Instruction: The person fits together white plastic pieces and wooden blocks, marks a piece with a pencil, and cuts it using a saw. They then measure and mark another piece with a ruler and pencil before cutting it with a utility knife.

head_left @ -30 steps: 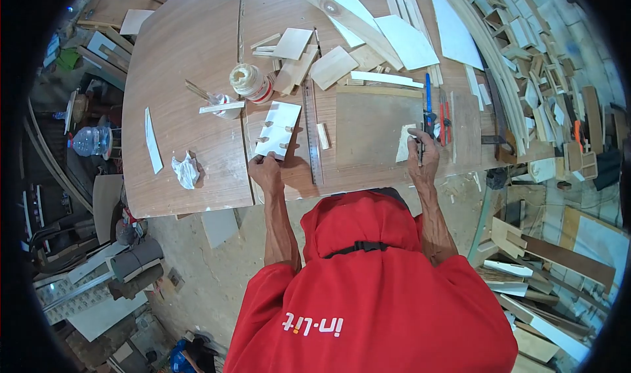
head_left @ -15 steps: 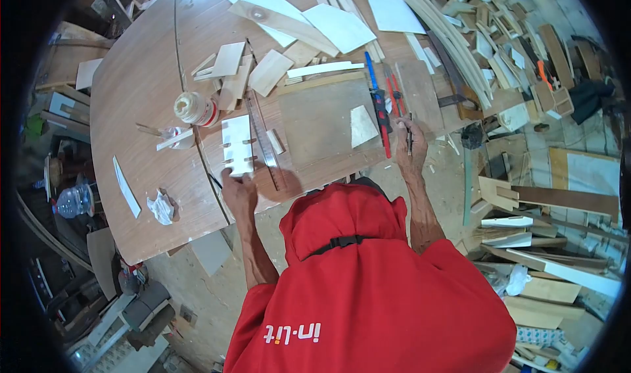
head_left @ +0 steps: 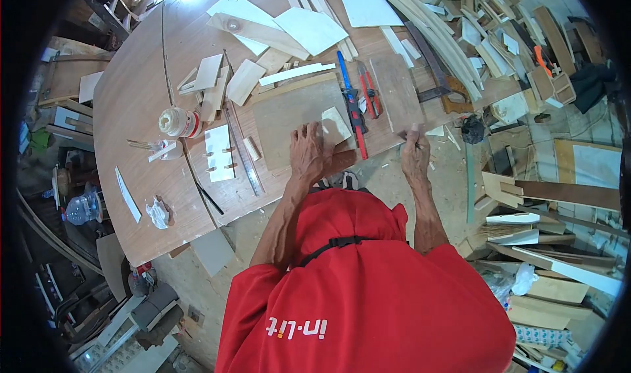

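My left hand [head_left: 307,153] rests palm down on a thin brown board [head_left: 279,110], its fingers laid out beside a small whitish offcut [head_left: 337,124]. Close to the table's front edge, my right hand [head_left: 415,156] has its fingertips pinched together at the lower corner of a narrow brown plank [head_left: 397,93]. What sits between them, if anything, is too small to make out. A white rectangular piece [head_left: 220,153] with small brown tabs lies left of my left hand, beside a metal ruler [head_left: 242,151]. Blue and red clamp-like tools [head_left: 353,107] lie between the board and plank.
An open jar [head_left: 176,122] and a clear cup [head_left: 169,151] stand on the left of the table [head_left: 131,77]. A crumpled white wad [head_left: 158,213] lies near its edge. Wood pieces [head_left: 276,28] cover the back, a handsaw [head_left: 457,97] the right. Offcuts crowd the floor.
My left hand has left the white tabbed piece and moved right onto the brown board. The dark pen-like tool in my right hand no longer shows. The view has shifted slightly.
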`<state>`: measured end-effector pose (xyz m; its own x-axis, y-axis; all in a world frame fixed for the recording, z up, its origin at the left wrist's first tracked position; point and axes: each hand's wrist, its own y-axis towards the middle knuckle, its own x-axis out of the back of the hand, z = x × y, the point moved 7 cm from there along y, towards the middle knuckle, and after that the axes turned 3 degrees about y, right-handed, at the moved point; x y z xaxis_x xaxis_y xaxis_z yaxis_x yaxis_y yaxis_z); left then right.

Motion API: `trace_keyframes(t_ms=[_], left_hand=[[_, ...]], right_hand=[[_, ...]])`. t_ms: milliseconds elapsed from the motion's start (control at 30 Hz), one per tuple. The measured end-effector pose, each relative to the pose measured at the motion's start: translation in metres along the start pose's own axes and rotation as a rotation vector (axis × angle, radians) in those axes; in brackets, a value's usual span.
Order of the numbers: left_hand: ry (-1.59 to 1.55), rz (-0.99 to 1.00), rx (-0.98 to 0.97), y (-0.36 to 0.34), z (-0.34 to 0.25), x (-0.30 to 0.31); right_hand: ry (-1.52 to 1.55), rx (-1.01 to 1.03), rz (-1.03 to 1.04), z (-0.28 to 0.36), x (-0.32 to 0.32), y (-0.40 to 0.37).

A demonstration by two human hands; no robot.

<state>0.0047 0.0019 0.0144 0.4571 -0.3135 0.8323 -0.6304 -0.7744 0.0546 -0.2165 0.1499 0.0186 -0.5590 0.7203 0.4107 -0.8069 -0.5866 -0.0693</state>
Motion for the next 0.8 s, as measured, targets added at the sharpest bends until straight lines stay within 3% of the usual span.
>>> trace_keyframes(t_ms=[33, 67, 133, 400, 600, 800], left_hand=[[0.003, 0.002, -0.003, 0.0, -0.002, -0.004], [0.061, 0.006, 0.031, -0.001, -0.002, -0.008], [0.118, 0.015, 0.065, -0.007, -0.002, -0.016], [0.192, -0.139, 0.151, -0.01, 0.007, -0.026], [0.223, -0.158, 0.177, -0.006, 0.012, -0.03], [0.2, -0.206, 0.161, -0.007, 0.017, -0.034]], right_hand=[[0.021, -0.147, 0.122, -0.008, -0.004, -0.002], [0.023, -0.151, 0.118, -0.014, -0.005, 0.001], [-0.107, 0.131, 0.042, -0.006, -0.01, 0.008], [-0.433, 0.122, 0.233, -0.003, -0.038, 0.038], [-0.654, 0.157, 0.235, 0.025, -0.061, 0.056], [-0.769, 0.046, 0.337, 0.014, -0.091, 0.071]])
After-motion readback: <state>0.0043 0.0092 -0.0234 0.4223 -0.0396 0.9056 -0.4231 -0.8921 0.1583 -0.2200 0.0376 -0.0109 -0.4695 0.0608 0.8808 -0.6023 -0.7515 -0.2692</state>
